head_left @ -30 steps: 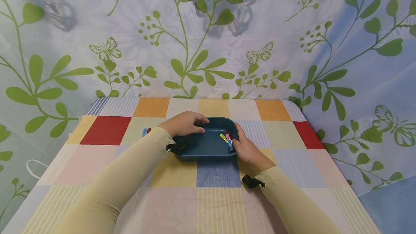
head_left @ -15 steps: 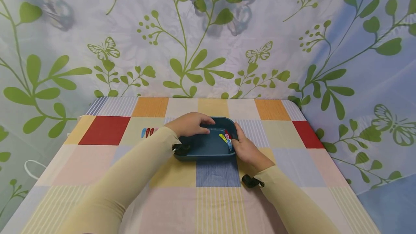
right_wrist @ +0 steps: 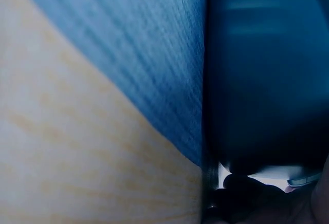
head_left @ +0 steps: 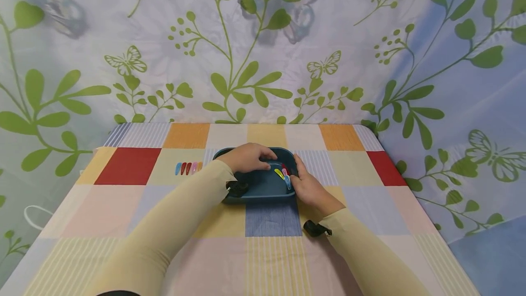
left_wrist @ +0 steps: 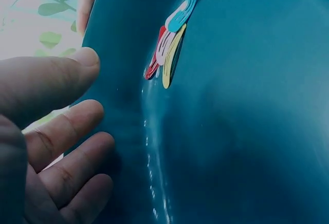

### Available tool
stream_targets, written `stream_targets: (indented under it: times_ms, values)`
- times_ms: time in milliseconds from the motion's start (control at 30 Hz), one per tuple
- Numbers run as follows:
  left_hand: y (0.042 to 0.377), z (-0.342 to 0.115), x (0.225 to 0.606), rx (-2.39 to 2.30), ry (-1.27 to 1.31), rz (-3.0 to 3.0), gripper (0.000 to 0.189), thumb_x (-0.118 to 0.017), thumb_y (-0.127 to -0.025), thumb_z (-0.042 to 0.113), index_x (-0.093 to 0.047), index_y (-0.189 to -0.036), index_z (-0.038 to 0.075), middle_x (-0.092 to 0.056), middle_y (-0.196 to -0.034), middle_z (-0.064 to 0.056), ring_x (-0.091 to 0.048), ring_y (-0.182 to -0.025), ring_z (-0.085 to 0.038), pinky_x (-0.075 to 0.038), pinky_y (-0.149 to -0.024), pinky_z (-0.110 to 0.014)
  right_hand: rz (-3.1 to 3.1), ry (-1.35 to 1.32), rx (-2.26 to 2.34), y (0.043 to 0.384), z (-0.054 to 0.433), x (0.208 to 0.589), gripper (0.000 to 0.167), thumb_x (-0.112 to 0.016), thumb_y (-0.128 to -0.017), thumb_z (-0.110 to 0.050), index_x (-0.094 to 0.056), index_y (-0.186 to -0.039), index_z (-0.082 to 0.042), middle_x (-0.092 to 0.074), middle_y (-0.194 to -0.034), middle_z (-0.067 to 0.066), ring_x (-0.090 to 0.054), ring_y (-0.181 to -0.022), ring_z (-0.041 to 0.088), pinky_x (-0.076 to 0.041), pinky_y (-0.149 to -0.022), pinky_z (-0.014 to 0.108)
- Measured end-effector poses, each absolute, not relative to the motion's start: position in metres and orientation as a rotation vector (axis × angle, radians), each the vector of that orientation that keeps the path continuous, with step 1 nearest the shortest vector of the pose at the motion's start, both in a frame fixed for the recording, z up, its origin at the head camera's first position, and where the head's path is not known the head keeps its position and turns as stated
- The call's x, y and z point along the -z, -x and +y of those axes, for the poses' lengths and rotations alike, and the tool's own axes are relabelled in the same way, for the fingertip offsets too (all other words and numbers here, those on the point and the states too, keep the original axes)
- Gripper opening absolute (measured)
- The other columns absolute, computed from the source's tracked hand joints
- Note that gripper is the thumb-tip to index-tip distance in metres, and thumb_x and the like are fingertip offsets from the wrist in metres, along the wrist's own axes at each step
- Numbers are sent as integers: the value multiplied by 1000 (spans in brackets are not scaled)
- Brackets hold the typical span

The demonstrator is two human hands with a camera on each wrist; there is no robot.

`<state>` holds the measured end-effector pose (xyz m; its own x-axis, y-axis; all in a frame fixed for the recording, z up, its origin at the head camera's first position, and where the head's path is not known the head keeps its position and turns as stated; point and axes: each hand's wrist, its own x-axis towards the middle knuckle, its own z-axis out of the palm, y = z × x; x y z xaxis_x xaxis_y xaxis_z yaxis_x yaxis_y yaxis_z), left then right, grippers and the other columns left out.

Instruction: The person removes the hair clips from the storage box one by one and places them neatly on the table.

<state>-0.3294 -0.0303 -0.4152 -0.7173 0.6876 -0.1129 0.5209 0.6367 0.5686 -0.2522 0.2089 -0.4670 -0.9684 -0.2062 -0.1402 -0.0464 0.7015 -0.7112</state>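
A dark blue-green tray [head_left: 256, 199] lies on the table. My left hand [head_left: 247, 156] hovers over its left and middle part, fingers loosely bent and holding nothing. In the left wrist view, the thumb and fingers of that hand [left_wrist: 64, 157] are spread by the tray wall. My right hand [head_left: 310, 188] grips the tray's right wall, thumb on the inner side. Hair clips lie inside the right end: a yellow clip [left_wrist: 172, 62], a pink clip [left_wrist: 165, 48], a red clip [left_wrist: 150, 70] and a blue clip [left_wrist: 181, 17]. In the right wrist view, the right fingers [right_wrist: 257, 196] are mostly dark.
Left of the tray, several hair clips [head_left: 188, 168] stand in a row, partly near my left sleeve. A patchwork cloth [head_left: 271, 264] covers the table. Behind it hangs a leaf-patterned curtain [head_left: 172, 99]. A white cord [head_left: 28, 216] loops at the left edge.
My left hand has moved a little to the right over the tray, uncovering more of the clip row. The right hand keeps its grip. The head view has shifted slightly.
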Motion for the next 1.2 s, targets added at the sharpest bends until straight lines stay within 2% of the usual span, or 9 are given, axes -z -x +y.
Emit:
stream_targets:
  times_ms: [233, 500, 633, 867, 1200]
  values:
    - [335, -20, 426, -711, -1001, 2536, 38, -72, -101, 21, -70, -138, 16, -71, -136, -2, -66, -128, -22, -51, -111, -42, 2699, 201, 1114, 251, 206, 465, 72, -37, -110, -26, 2, -170, -17, -28, -170, 26, -33, -155, 45, -24, -126, 63]
    - [336, -3, 443, -530, -1039, 2583, 30, -73, -100, 22, -76, -130, 21, -75, -127, 3, -68, -117, -14, -50, -110, -37, 2680, 218, 1128, 251, 204, 463, 72, -36, -111, -26, 4, -170, -17, -23, -172, 24, -30, -156, 44, -24, -126, 62]
    - [336, 4, 449, -489, -1094, 2593, 28, -73, -100, 22, -78, -128, 23, -75, -128, 5, -67, -118, -13, -50, -110, -36, 2680, 214, 1128, 250, 204, 463, 72, -36, -111, -25, 4, -170, -16, -22, -173, 23, -30, -156, 44, -24, -126, 62]
    - [335, 5, 456, -473, -1105, 2608, 23, -71, -101, 21, -80, -122, 23, -72, -124, 1, -65, -121, -15, -49, -111, -35, 2706, 222, 1114, 250, 205, 461, 72, -36, -110, -23, 2, -170, -12, -25, -170, 27, -34, -154, 47, -26, -125, 63]
    - [336, 7, 459, -508, -1044, 2621, 15, -71, -101, 21, -81, -112, 23, -71, -118, 2, -64, -110, -14, -52, -105, -35, 2692, 187, 1124, 250, 206, 460, 72, -36, -110, -23, 3, -170, -13, -24, -171, 26, -32, -155, 46, -24, -126, 64]
